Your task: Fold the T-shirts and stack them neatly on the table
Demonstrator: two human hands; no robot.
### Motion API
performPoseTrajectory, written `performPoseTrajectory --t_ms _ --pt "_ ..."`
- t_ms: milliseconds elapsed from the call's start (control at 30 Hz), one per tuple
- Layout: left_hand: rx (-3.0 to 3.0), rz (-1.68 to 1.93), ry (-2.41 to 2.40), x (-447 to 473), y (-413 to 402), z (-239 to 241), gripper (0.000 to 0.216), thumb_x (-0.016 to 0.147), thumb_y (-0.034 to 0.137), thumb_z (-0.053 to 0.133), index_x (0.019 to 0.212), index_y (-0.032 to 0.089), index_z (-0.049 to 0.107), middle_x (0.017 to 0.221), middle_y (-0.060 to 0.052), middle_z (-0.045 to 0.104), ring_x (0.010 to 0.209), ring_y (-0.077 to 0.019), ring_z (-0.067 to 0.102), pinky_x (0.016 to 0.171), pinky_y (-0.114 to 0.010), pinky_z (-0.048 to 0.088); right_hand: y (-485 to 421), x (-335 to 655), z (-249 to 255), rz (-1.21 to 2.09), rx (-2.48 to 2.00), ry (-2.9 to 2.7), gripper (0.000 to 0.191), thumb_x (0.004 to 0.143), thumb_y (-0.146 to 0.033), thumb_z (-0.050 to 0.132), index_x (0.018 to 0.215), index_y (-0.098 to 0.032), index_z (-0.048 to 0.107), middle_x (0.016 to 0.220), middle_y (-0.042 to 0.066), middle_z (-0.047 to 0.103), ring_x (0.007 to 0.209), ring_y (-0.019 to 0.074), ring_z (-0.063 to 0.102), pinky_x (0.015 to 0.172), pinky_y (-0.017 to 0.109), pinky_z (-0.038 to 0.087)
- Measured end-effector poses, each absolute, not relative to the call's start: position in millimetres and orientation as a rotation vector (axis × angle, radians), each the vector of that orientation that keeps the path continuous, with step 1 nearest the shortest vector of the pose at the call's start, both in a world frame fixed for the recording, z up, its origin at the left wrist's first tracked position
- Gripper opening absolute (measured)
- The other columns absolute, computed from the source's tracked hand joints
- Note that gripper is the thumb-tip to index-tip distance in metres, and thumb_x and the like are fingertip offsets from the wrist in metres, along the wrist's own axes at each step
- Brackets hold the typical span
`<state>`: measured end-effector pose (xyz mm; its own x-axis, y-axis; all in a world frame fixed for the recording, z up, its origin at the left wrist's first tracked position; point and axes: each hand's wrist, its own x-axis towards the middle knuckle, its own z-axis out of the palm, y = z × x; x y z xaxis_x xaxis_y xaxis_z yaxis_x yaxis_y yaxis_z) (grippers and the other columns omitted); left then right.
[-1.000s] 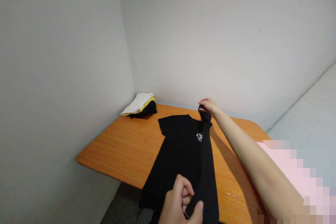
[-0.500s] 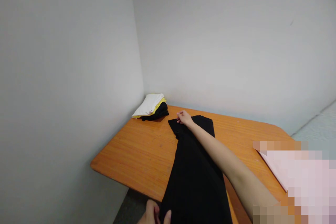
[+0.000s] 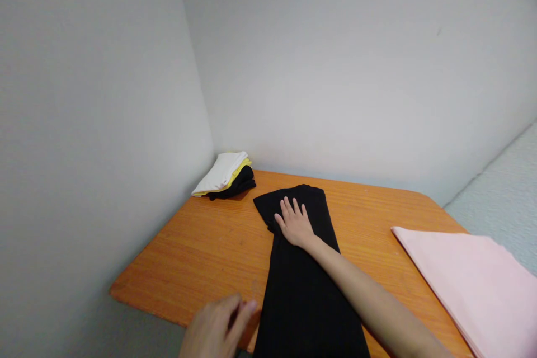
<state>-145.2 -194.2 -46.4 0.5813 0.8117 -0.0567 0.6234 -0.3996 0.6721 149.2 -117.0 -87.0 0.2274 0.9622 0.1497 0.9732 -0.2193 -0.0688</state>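
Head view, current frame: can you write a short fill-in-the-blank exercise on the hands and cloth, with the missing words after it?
1. The right hand lies with spread fingers on the ____ shirt.
2. Blurred, near the camera, is the ____ hand.
3. In the folded pile, a ____ layer shows between white and black.
4. The cloth at the picture's right is ____.

Missing words: black; left; yellow; pink.

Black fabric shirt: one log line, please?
right hand: spread flat on black fabric shirt | left hand: beside shirt | white-topped clothes pile: back left
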Motion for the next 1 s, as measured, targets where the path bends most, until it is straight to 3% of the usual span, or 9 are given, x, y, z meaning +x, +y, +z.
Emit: performPoseTrajectory --t_ms 100,167,233,300,367,533,733,900,1000 --pt "2.390 0.565 1.178 -98 -124 -26 0.034 0.097 0.040 0.035 0.093 0.020 0.063 0.092 -0.006 0.069 0.086 -0.0206 0.063 0.078 -0.029 0.044 -125 148 -82 -0.075 -2.276 -1.933 0.060 0.101 -0.043 0.015 0.154 -0.014 0.021 0.159 0.006 0.012 0.146 0.0311 0.006 0.116 0.052 0.008" --pt "2.524 0.559 1.246 -61 -80 -23 0.031 0.096 0.032 0.038 0.114 0.015 0.058 0.114 -0.011 0.065 0.105 -0.0222 0.058 0.093 -0.031 0.041 -132 147 -80 -0.055 -2.224 -1.968 0.058 0.101 -0.038 0.017 0.154 -0.015 0.021 0.159 0.004 0.012 0.146 0.0291 0.005 0.117 0.050 0.008" --pt "2.578 0.499 1.327 -28 -45 -27 0.037 0.094 0.030 0.044 0.121 0.007 0.054 0.122 -0.019 0.059 0.116 -0.0278 0.053 0.100 -0.037 0.037 -138 146 -79 -0.041 -2.205 -1.964 0.058 0.100 -0.036 0.020 0.154 -0.015 0.021 0.159 0.005 0.010 0.146 0.0281 0.004 0.117 0.049 0.007" --pt "2.578 0.430 1.378 -5 -22 -35 0.042 0.091 0.036 0.053 0.114 0.002 0.058 0.119 -0.024 0.059 0.116 -0.0342 0.052 0.101 -0.044 0.037 -142 145 -79 -0.039 -2.213 -1.924 0.060 0.098 -0.035 0.024 0.153 -0.011 0.021 0.159 0.008 0.008 0.146 0.0283 0.003 0.118 0.048 0.006" --pt "2.569 0.347 1.387 8 -9 -42 0.038 0.087 0.039 0.060 0.103 0.004 0.063 0.113 -0.023 0.062 0.113 -0.0348 0.055 0.100 -0.047 0.038 -143 144 -80 -0.043 -2.215 -1.883 0.062 0.097 -0.035 0.027 0.153 -0.007 0.021 0.158 0.011 0.007 0.146 0.0290 0.003 0.118 0.048 0.005" --pt "2.486 0.153 1.298 18 14 -37 0.026 0.091 0.037 0.059 0.100 0.013 0.064 0.102 -0.006 0.067 0.096 -0.0195 0.064 0.088 -0.040 0.051 -141 144 -79 -0.021 -2.187 -1.842 0.065 0.096 -0.038 0.029 0.152 -0.005 0.023 0.158 0.013 0.007 0.146 0.0292 0.003 0.118 0.049 0.005" --pt "2.320 -0.021 1.258 51 28 -9 0.028 0.093 0.039 0.057 0.103 0.013 0.062 0.093 -0.003 0.065 0.077 -0.0140 0.064 0.070 -0.032 0.056 -145 142 -67 0.022 -2.195 -1.819 0.063 0.098 -0.038 0.027 0.151 -0.004 0.025 0.157 0.013 0.009 0.146 0.0305 0.006 0.118 0.049 0.007" --pt "2.351 0.019 1.050 90 4 -8 0.032 0.094 0.041 0.055 0.108 0.013 0.061 0.098 -0.005 0.066 0.081 -0.0152 0.065 0.074 -0.034 0.056 -176 118 -56 0.123 -2.283 -1.715 0.059 0.097 -0.033 0.031 0.147 -0.002 0.035 0.155 0.018 0.019 0.145 0.0327 0.010 0.117 0.050 0.011" --pt "2.470 0.093 0.845 91 -26 -23 0.034 0.096 0.042 0.049 0.113 0.015 0.061 0.109 -0.008 0.066 0.097 -0.0184 0.064 0.088 -0.039 0.053 -215 99 -55 0.171 -2.189 -1.827 0.061 0.097 -0.042 0.034 0.141 -0.001 0.046 0.150 0.022 0.031 0.145 0.0347 0.010 0.117 0.052 0.011"
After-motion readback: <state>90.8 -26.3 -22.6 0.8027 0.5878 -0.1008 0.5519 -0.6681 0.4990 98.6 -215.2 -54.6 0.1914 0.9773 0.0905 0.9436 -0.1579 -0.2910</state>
